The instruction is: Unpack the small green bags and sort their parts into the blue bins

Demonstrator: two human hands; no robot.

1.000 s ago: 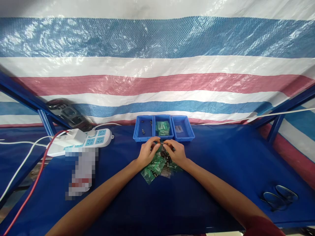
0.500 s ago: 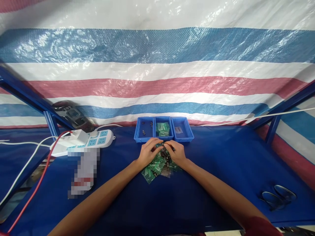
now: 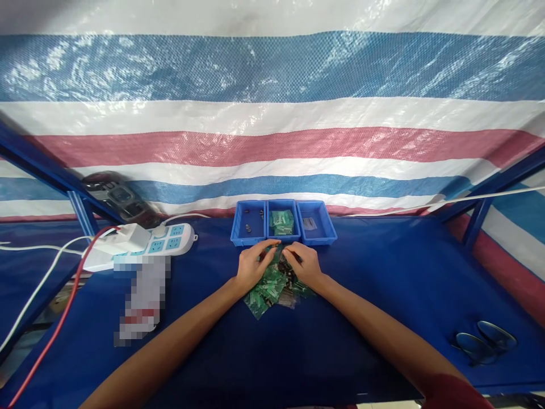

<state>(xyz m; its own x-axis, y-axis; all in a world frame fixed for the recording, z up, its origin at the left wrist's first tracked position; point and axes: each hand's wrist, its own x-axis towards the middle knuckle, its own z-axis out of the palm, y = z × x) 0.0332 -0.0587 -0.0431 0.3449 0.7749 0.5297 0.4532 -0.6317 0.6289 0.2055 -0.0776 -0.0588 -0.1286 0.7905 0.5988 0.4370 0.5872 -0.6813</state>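
Note:
A pile of small green packets and dark parts lies on the blue table in front of the bins. Over its left side, my left hand has thumb and fingers curled close together at the pile's far edge. My right hand is pinched over the right side, its fingertips near those of the left. What either hand holds is too small to make out. Just beyond stand three blue bins: the left one with a few small dark parts, the middle one with green packets, the right one with a clear packet.
A white power strip with plugs and cables sits at the left, near a blurred-out item. Behind it is a dark device in clear wrapping. Eyeglasses lie at the right. A striped sheet hangs behind the table.
The view has shifted slightly. My left hand's thumb and fingertips have come a little away from the right hand's fingertips, while both hands stay over the pile.

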